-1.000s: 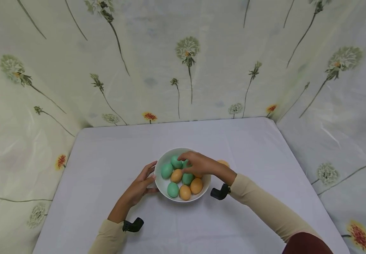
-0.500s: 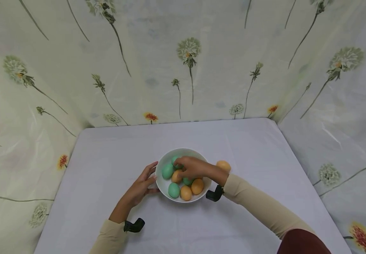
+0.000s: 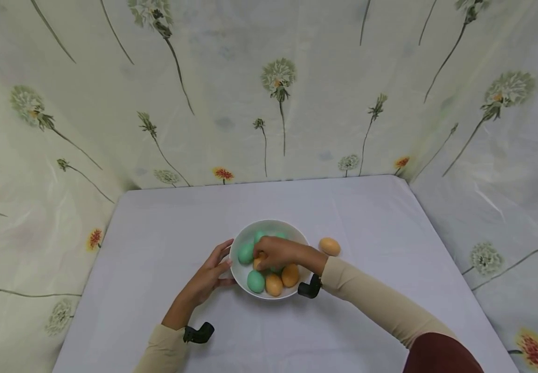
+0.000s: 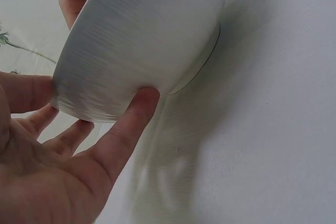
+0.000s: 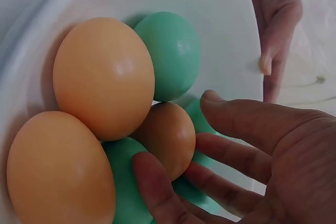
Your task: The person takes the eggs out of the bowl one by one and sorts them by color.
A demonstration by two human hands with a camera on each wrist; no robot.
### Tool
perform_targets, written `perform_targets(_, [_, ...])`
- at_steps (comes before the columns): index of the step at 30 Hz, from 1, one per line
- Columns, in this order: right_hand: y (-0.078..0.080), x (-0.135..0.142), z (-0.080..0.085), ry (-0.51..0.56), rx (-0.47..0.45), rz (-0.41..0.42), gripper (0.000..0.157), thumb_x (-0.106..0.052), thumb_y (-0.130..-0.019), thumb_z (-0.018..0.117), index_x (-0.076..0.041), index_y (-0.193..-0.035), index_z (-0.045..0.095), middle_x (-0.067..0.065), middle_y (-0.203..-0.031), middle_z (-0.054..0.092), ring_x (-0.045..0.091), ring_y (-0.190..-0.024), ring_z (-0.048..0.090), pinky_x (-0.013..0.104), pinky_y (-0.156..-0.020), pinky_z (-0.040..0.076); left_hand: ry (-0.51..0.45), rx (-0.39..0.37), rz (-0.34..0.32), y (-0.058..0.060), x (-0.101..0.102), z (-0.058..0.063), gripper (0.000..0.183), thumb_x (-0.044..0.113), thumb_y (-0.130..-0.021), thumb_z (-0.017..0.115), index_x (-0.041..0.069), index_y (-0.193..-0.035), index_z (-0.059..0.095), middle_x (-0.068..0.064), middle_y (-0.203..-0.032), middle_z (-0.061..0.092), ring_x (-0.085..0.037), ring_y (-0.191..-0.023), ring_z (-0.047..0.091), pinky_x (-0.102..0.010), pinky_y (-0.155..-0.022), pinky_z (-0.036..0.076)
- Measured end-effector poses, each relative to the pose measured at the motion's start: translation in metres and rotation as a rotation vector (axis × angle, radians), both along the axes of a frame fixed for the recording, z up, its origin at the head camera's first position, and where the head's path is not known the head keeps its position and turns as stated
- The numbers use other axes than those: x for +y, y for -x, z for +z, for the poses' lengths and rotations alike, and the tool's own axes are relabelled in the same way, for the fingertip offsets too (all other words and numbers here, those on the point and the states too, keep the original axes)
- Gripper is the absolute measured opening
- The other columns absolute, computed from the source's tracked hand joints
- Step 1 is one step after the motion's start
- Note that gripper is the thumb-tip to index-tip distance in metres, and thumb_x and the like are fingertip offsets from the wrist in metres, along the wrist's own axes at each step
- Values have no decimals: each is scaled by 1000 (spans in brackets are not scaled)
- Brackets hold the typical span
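A white bowl (image 3: 243, 282) holds several green and orange eggs. My left hand (image 3: 208, 274) holds the bowl's left side, its thumb at the rim and other fingers spread along the outer wall; in the left wrist view, one fingertip (image 4: 147, 98) presses low on that wall. My right hand (image 3: 280, 252) reaches into the bowl, around an orange egg (image 5: 170, 135) in the middle. Its thumb stands apart from that egg, while two fingertips seem to touch it. A green egg (image 5: 170, 56) and a larger-looking orange egg (image 5: 102, 77) lie beside it. The right hand hides some eggs in the head view.
One orange egg (image 3: 329, 246) lies on the white tablecloth (image 3: 180, 217), right of the bowl and behind my right forearm. A flower-printed sheet (image 3: 222, 103) encloses the table at the back and both sides.
My right hand has lowered into the bowl and come toward the middle orange egg. The egg outside the bowl is now fully visible. My left hand keeps its place on the bowl.
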State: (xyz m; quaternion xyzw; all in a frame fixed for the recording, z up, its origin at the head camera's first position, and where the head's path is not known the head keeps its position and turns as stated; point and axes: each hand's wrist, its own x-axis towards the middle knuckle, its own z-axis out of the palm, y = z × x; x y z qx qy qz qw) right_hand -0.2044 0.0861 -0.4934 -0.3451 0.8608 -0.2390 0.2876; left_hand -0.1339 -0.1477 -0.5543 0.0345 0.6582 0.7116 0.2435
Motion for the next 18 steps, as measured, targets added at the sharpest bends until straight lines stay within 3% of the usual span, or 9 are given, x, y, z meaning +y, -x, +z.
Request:
perform_targets(11, [0, -5, -1, -31, 52, 21, 18, -15, -87, 77, -7, -103, 70, 3, -96, 63, 13, -87, 51, 29, -78, 45, -5, 5, -2, -1, -1, 0, 56, 16, -107, 42, 27, -158, 20, -14, -166, 15, -46, -145, 33, -56, -96, 53])
perform_targets(18, [1, -9, -4, -62, 46, 54, 7, -8, -86, 73, -12, -92, 74, -7, -79, 64, 10, -76, 52, 24, -69, 44, -17, 5, 5, -1, 1, 0, 56, 17, -108, 42, 26, -158, 20, -14, -166, 15, -45, -145, 32, -57, -96, 53])
